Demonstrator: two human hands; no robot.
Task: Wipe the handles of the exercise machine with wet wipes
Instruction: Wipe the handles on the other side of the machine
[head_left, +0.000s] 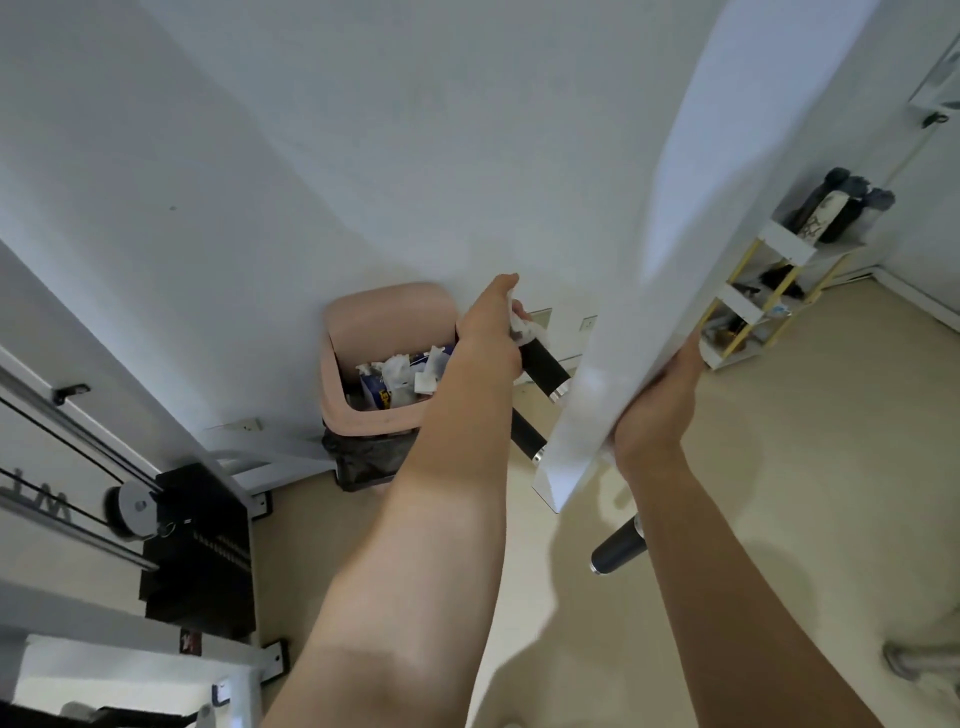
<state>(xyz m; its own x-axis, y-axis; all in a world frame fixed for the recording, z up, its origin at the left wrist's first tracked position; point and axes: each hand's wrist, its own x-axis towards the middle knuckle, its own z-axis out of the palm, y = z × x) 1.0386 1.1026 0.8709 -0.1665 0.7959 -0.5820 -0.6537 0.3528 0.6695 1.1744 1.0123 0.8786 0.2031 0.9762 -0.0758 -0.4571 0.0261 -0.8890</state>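
Observation:
A white machine bar (691, 249) runs down from the upper right, with black foam handles sticking out near its lower end. My left hand (491, 332) grips a crumpled white wet wipe (522, 322) wrapped round the tip of the upper black handle (543, 366). A second black handle (524, 434) shows just below it, and a third (618, 545) sticks out lower on the near side. My right hand (657, 402) holds the lower end of the white bar, fingers curled behind it.
A pink waste bin (374, 317) with a black liner, holding used wipes, stands against the wall left of the handles. The weight stack (200, 551) with cables and a pulley is at lower left. A small white shelf (769, 291) stands at right.

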